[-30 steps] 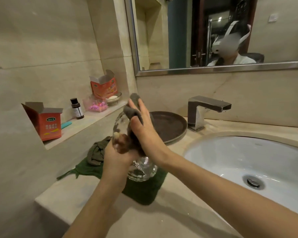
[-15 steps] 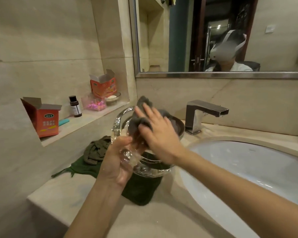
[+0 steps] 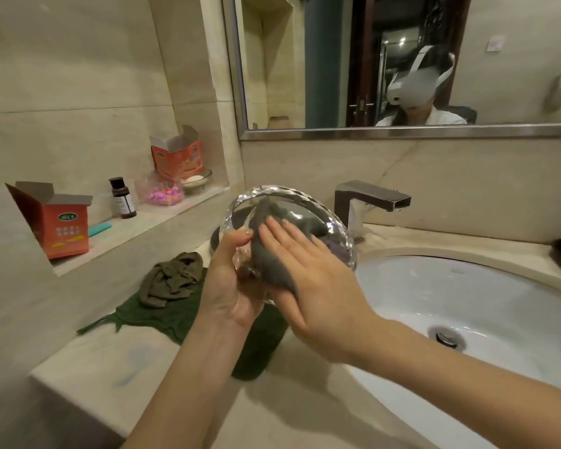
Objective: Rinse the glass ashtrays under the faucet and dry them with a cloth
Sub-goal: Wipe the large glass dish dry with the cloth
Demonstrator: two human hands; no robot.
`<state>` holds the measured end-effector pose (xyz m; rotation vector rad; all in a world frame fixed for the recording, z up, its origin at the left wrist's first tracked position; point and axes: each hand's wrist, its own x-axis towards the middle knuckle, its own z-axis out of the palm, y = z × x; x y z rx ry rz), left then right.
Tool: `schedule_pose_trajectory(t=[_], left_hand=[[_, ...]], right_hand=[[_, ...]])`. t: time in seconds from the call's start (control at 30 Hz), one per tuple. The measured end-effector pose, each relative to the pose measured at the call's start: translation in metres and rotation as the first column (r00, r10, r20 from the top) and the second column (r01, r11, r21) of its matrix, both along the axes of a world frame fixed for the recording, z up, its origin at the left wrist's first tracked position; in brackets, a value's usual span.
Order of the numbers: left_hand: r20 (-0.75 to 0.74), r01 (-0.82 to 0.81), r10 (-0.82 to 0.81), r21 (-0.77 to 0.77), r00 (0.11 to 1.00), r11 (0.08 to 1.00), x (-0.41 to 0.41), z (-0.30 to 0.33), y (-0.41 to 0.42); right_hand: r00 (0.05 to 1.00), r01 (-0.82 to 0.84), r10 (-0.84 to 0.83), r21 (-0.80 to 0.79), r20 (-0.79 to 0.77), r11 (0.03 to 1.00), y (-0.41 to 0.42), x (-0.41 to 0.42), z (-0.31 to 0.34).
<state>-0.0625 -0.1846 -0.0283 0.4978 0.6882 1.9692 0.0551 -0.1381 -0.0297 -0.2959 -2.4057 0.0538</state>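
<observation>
Your left hand (image 3: 232, 286) grips the ashtray (image 3: 305, 215) tilted above the table (image 3: 143, 361), opening its bowl, while your right hand (image 3: 308, 280), fingers (image 3: 282, 233) straight and together, presses the cloth (image 3: 272, 264) inside to dry it.

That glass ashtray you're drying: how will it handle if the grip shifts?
Probably heavy for its size: the glass ashtray has thick faceted walls. Likely slippery, since it is smooth glass, and the left hand grips only its lower edge while the right hand presses the grey cloth flat. Rigid and fragile; a drop onto the stone counter could chip it.
</observation>
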Motion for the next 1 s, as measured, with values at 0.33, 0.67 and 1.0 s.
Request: schedule_pose_trajectory(t=[0.33,0.67,1.0], left_hand=[[-0.003,0.098,-0.098,0.092,0.995,0.991,0.005,-0.003,0.017],[0.012,0.1,-0.101,0.069,0.995,0.993,0.017,0.005,0.028],[-0.047,0.226,-0.223,0.064,0.974,0.972,0.032,-0.011,0.032]], right_hand=[[0.998,-0.007,0.025,0.273,-0.063,0.962,0.079,0.089,-0.034],[0.815,-0.466,-0.288,-0.865,-0.502,0.188,0.084,0.089,0.052],[0.813,0.425,-0.435,-0.116,-0.387,0.898,0.08,0.024,0.003]])
